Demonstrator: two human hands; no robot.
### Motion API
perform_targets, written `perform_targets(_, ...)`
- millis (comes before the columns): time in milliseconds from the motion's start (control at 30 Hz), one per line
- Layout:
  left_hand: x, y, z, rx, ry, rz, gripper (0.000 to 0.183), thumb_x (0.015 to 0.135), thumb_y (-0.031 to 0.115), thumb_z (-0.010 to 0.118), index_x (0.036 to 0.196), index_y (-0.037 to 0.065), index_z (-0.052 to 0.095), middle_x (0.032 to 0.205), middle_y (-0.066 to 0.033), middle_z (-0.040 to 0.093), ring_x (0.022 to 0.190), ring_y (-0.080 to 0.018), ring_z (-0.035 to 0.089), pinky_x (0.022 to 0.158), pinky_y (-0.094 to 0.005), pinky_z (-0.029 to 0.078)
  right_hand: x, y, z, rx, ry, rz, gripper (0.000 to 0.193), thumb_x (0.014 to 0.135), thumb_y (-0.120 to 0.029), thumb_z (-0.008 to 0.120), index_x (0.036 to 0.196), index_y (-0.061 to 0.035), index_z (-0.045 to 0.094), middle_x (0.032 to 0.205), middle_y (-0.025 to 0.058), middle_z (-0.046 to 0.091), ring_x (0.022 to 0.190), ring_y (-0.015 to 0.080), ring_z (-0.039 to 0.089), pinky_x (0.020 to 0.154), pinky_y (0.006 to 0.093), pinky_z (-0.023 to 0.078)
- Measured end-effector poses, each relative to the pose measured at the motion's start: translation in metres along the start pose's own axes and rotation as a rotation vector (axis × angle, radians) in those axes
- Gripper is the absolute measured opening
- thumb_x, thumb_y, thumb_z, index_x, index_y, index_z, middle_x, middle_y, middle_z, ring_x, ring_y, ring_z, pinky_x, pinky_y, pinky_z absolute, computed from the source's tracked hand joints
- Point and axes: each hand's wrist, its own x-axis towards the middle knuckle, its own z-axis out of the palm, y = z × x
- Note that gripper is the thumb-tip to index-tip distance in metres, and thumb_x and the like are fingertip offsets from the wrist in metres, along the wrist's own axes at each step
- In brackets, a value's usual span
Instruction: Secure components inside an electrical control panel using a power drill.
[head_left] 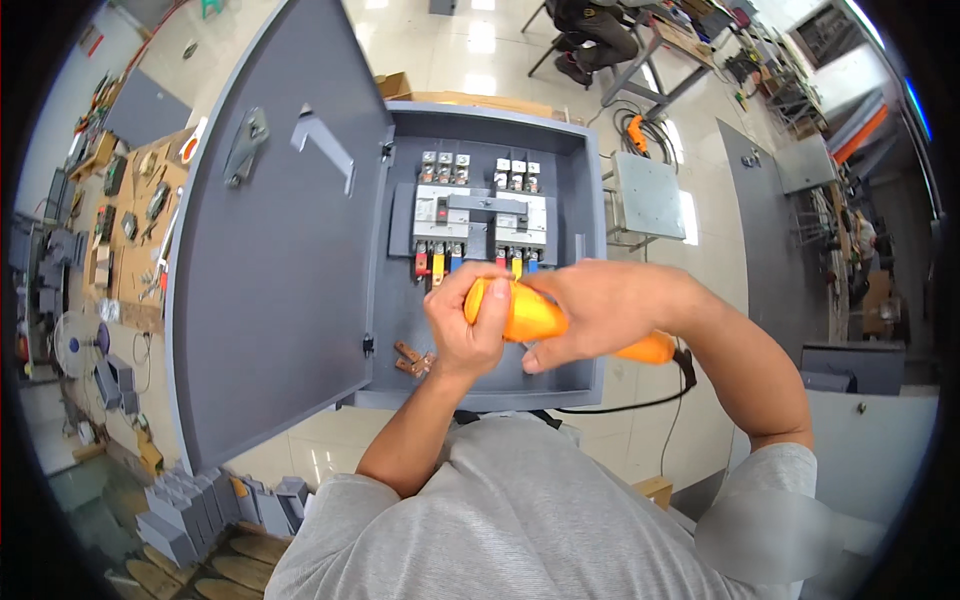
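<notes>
An orange corded power tool (534,316), exact kind hidden by my hands, is held across the lower half of a grey metal cabinet (594,200). My left hand (472,322) is closed around its rounded left end, thumb on top. Over its middle lies my right hand (610,305), gripping it with the thumb below; most of its fingers are hidden. Beyond that hand, the tool's right end meets a black cord. Just above my hands, two white circuit breakers (440,212) sit side by side, with red, yellow and blue sleeved copper bars (438,266) below.
At the left, the cabinet's grey door (290,220) is swung out. Loose copper pieces (412,358) lie in the cabinet's lower left. Beyond are a cluttered workbench (130,230), a fan (82,345) and a metal stool (648,195). A seated person (600,40) is at the back.
</notes>
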Motion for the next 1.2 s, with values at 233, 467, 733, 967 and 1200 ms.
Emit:
perform_targets(233, 0.003, 0.028, -0.010, -0.040, -0.117, -0.320, 0.025, 0.100, 0.016, 0.060, 0.093, -0.006, 0.071, 0.089, -0.0092, 0.071, 0.078, -0.0150, 0.066, 0.074, -0.0310, 0.053, -0.036, 0.125, 0.003, 0.664, 0.168, 0.150, 0.081, 0.096, -0.042, 0.075, 0.155, 0.0033, 0.042, 0.109, 0.0124, 0.074, 0.092, 0.0182, 0.074, 0.067, 0.0306, 0.060)
perform_targets(467, 0.024, 0.031, -0.019, 0.225, -0.084, -0.387, 0.051, 0.104, 0.035, 0.046, 0.087, -0.007, 0.069, 0.081, -0.0203, 0.072, 0.073, -0.0253, 0.069, 0.073, -0.0357, 0.057, -0.007, 0.281, 0.058, 1.076, 0.416, 0.148, 0.063, 0.096, -0.032, 0.075, 0.143, 0.0048, 0.054, 0.100, 0.0108, 0.075, 0.082, 0.0162, 0.073, 0.062, 0.0311, 0.059)
perform_targets(733, 0.022, 0.015, 0.001, 0.270, 0.224, -0.574, 0.052, 0.104, 0.038, 0.039, 0.086, -0.005, 0.062, 0.077, -0.0238, 0.068, 0.071, -0.0338, 0.069, 0.074, -0.0422, 0.059, 0.176, 0.447, 0.074, 1.215, 0.829, 0.236, 0.050, 0.091, -0.025, 0.076, 0.132, 0.0025, 0.067, 0.092, 0.0103, 0.077, 0.077, 0.0164, 0.074, 0.068, 0.0318, 0.059)
perform_targets(967, 0.025, 0.003, 0.011, 0.337, 0.335, -0.705, 0.055, 0.104, 0.043, 0.037, 0.088, -0.003, 0.062, 0.078, -0.0240, 0.068, 0.073, -0.0343, 0.069, 0.076, -0.0435, 0.059, 0.269, 0.510, 0.051, 0.900, 1.215, 0.462, 0.037, 0.083, -0.025, 0.080, 0.116, -0.0077, 0.078, 0.105, 0.0169, 0.078, 0.098, 0.0311, 0.075, 0.089, 0.0401, 0.058)
perform_targets(1200, 0.007, -0.014, -0.025, 0.417, 0.393, -0.850, 0.057, 0.102, 0.047, 0.040, 0.096, -0.004, 0.064, 0.090, -0.0250, 0.071, 0.086, -0.0376, 0.070, 0.086, -0.0489, 0.058, 0.329, 0.532, 0.003, 0.911, 1.257, 0.333, 0.034, 0.084, -0.022, 0.078, 0.116, -0.0085, 0.078, 0.104, 0.0157, 0.078, 0.099, 0.0310, 0.075, 0.090, 0.0391, 0.058)
